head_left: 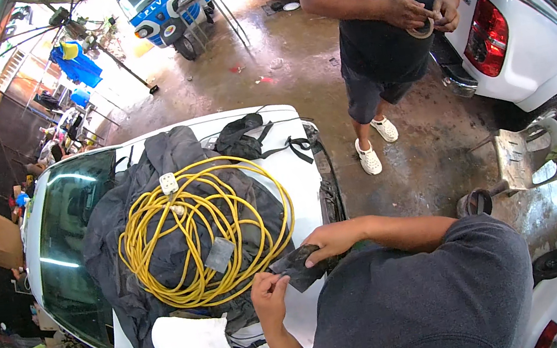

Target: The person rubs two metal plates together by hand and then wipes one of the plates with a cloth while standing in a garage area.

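Note:
My left hand (270, 296) pinches the left edge of a dark, flat sheet (298, 272) that looks like sandpaper. On its right side my right hand (328, 242) grips the same sheet, thumb on top, the other fingers mostly hidden. Both hands are over the near edge of a white car's hood (292, 172). Just beyond them lies a coiled yellow extension cord (189, 225) with a white socket block (168, 183), on a dark cloth cover (106, 246). A small grey square piece (219, 255) rests on the coil. A white cloth (192, 342) lies to the left of my left hand.
Across the hood, a person (382, 22) handles a tape roll (421, 30). A black strapped bag (240, 136) lies on the hood's far part. To the right stand a plastic chair (517, 156) and a white pickup (523, 29). A blue three-wheeler (156, 8) is parked farther back.

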`<control>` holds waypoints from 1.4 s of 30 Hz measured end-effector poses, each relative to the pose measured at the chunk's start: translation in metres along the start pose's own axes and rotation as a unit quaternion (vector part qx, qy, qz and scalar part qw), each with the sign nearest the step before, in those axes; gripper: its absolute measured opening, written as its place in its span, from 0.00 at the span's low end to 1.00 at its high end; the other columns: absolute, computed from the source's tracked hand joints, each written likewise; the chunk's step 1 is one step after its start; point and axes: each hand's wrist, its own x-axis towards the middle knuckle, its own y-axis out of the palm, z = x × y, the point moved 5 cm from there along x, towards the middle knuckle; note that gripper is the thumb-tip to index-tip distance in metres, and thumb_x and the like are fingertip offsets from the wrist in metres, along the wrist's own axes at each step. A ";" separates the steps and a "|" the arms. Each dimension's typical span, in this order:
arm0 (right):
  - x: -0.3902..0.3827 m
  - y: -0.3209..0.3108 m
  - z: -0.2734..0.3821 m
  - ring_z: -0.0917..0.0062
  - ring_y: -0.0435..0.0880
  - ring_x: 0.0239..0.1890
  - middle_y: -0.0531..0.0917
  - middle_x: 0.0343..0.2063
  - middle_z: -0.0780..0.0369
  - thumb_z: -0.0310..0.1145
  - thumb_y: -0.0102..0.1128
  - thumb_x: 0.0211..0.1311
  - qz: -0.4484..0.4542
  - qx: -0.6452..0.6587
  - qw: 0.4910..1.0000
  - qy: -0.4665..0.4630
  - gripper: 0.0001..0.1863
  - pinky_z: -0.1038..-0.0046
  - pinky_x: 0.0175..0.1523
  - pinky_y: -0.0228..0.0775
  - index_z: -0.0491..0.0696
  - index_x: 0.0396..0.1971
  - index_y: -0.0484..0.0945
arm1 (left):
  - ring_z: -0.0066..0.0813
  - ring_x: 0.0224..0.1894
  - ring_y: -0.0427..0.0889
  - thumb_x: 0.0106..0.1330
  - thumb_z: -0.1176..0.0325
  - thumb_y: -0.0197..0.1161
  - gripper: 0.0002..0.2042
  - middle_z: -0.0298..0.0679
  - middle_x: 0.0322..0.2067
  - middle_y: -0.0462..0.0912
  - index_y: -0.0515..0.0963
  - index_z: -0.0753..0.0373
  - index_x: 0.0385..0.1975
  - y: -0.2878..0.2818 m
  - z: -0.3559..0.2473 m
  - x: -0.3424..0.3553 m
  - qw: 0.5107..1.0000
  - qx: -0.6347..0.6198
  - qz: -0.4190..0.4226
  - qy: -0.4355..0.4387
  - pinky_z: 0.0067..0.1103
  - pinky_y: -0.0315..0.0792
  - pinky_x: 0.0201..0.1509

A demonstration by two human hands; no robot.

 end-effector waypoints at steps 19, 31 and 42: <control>-0.022 -0.042 0.004 0.80 0.77 0.45 0.85 0.41 0.64 0.48 0.62 0.67 -0.074 0.181 0.978 0.070 0.26 0.73 0.54 0.68 0.37 0.47 0.80 | 0.33 0.51 0.78 0.73 0.59 0.59 0.27 0.46 0.56 0.74 0.64 0.65 0.67 0.001 0.033 -0.025 0.977 -0.109 -0.170 -0.072 0.25 0.75 0.51; -0.024 -0.017 -0.001 0.84 0.78 0.44 0.84 0.41 0.67 0.40 0.65 0.66 -0.002 0.192 0.976 0.105 0.21 0.78 0.52 0.69 0.38 0.49 0.81 | 0.22 0.39 0.83 0.70 0.63 0.60 0.20 0.36 0.41 0.83 0.72 0.66 0.58 0.062 0.013 -0.054 0.899 -0.343 0.168 -0.213 0.21 0.77 0.42; -0.058 -0.013 -0.004 0.77 0.85 0.36 0.86 0.34 0.60 0.38 0.63 0.65 -0.310 0.341 0.873 0.159 0.18 0.72 0.42 0.78 0.37 0.43 0.80 | 0.21 0.38 0.82 0.72 0.71 0.55 0.14 0.39 0.40 0.82 0.69 0.66 0.55 0.066 0.015 -0.050 0.926 -0.318 -0.109 -0.170 0.19 0.79 0.38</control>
